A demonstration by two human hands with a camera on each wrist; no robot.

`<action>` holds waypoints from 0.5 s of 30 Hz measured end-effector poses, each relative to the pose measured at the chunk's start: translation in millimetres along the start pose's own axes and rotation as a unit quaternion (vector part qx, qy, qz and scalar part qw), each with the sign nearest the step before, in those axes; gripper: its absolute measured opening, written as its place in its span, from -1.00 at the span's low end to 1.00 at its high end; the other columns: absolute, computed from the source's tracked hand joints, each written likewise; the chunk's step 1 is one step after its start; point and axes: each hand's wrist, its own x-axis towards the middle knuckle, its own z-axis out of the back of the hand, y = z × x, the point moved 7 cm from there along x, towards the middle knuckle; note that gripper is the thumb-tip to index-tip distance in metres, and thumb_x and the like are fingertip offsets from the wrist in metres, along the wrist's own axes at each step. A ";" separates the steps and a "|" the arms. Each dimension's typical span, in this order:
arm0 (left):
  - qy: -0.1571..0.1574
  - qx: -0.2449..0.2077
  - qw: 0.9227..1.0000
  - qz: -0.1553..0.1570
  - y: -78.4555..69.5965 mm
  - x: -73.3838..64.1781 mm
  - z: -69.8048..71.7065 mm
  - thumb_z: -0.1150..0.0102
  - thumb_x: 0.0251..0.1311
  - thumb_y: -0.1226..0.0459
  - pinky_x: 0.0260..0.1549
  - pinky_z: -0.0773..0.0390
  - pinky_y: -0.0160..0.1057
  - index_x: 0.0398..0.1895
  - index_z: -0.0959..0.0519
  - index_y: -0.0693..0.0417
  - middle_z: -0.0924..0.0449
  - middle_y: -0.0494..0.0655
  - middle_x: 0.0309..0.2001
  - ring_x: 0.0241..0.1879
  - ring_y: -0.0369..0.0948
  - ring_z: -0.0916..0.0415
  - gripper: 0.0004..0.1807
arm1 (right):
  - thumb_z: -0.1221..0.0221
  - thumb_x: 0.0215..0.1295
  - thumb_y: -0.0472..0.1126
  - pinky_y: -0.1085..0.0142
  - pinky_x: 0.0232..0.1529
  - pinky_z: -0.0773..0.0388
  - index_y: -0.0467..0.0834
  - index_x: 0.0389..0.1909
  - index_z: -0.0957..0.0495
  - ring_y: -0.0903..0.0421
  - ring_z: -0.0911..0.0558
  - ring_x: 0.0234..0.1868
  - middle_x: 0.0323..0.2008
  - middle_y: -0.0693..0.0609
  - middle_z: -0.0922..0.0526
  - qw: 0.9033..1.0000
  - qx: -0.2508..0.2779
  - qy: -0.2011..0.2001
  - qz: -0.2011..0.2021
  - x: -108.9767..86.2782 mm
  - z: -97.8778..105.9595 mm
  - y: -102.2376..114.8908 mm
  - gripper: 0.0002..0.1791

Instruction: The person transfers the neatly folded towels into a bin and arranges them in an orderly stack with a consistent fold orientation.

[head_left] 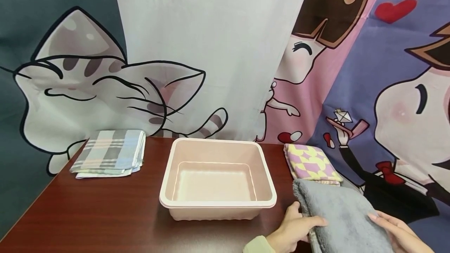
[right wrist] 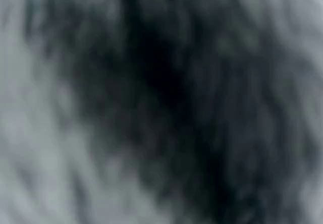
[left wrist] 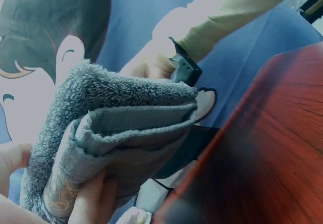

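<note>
A thick folded grey towel (head_left: 346,216) is held between both hands at the right of the head view. My left hand (head_left: 293,225) grips its left side, thumb on top and fingers underneath. On its right side, my right hand (head_left: 400,229) pinches the edge, with the thumb on top. The left wrist view shows the stacked folds of the towel (left wrist: 126,118), fluffy outside and smoother within, and a small gold-coloured pattern near the left fingers (left wrist: 91,204). Only blurred grey, dark in the middle, fills the right wrist view.
A pale pink plastic bin (head_left: 218,204) stands on the dark red-brown table (head_left: 105,214). Back left lies a folded plaid cloth (head_left: 110,151); a folded yellow and purple cloth (head_left: 313,163) lies behind the towel. A cartoon-printed curtain (head_left: 218,50) hangs behind.
</note>
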 end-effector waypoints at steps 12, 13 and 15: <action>-0.027 -0.040 0.999 -0.008 -35.0 -15.8 -0.9 -0.23 -0.35 0.40 -0.69 -0.44 -0.05 0.17 0.05 0.33 -0.28 0.19 -0.13 -0.48 -0.07 -0.44 -0.08 | 0.26 0.21 0.16 0.15 0.00 -0.17 -0.37 0.16 0.46 0.12 0.01 0.12 0.17 -0.30 0.44 1.000 -0.009 0.011 0.019 -6.9 6.8 15.0 -0.14; -0.026 -0.037 0.999 -0.012 -37.2 -16.5 -0.6 -0.23 -0.35 0.39 -0.69 -0.44 -0.07 0.17 0.05 0.34 -0.25 0.17 -0.10 -0.48 -0.08 -0.44 -0.07 | 0.25 0.21 0.16 0.18 -0.06 -0.24 -0.38 0.16 0.46 0.10 -0.04 0.10 0.17 -0.32 0.43 1.000 -0.014 0.013 0.021 -7.9 6.8 16.0 -0.13; -0.021 -0.025 0.999 -0.020 -42.3 -18.3 -0.8 -0.25 -0.35 0.37 -0.71 -0.44 -0.13 0.16 0.04 0.35 -0.23 0.12 -0.08 -0.50 -0.12 -0.43 -0.07 | 0.25 0.20 0.16 0.16 -0.11 -0.27 -0.36 0.16 0.48 0.13 -0.17 0.03 0.17 -0.33 0.33 1.000 -0.013 0.017 0.019 -10.5 5.8 17.7 -0.13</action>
